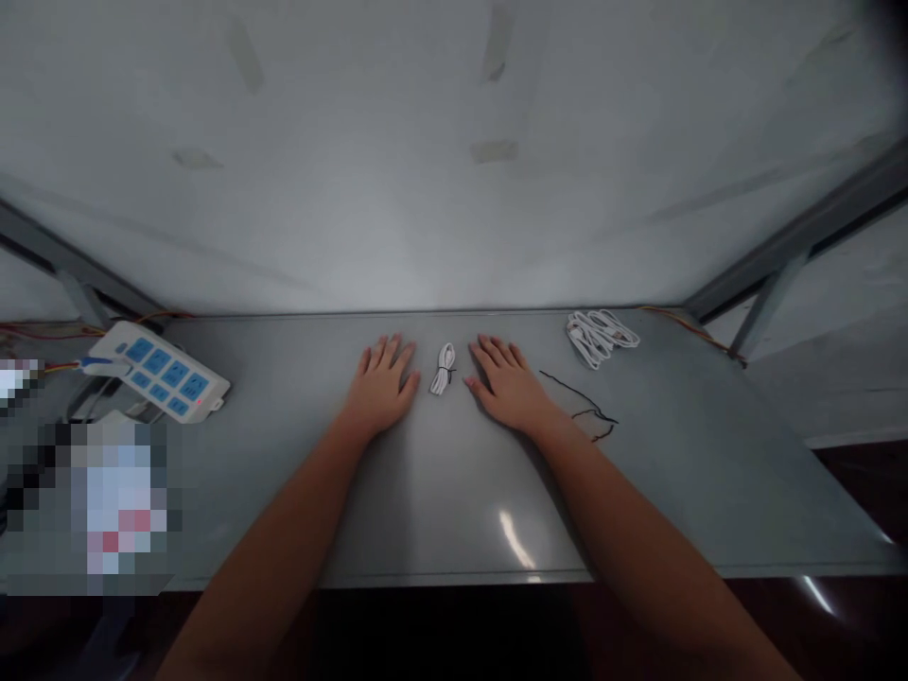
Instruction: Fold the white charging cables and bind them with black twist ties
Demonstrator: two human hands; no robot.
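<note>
My left hand (pixel 381 386) lies flat on the grey table (pixel 454 482), palm down with its fingers spread. Opposite it, my right hand (pixel 508 382) rests the same way, holding nothing. Between the two hands, touching neither, is a small bundled white cable (pixel 443 367) with a dark tie around its middle. To the right of my right hand lie several thin black twist ties (pixel 583 397), partly behind my forearm. Farther right, near the wall, sits a loose heap of white cables (pixel 602 337).
A white power strip (pixel 160 371) with blue sockets stands at the left, a plug and wires at its end. Nearer on that side is a pixelated patch (pixel 117 501). A pale wall (pixel 397 208) closes off the back, and metal frame bars (pixel 770 298) flank the table.
</note>
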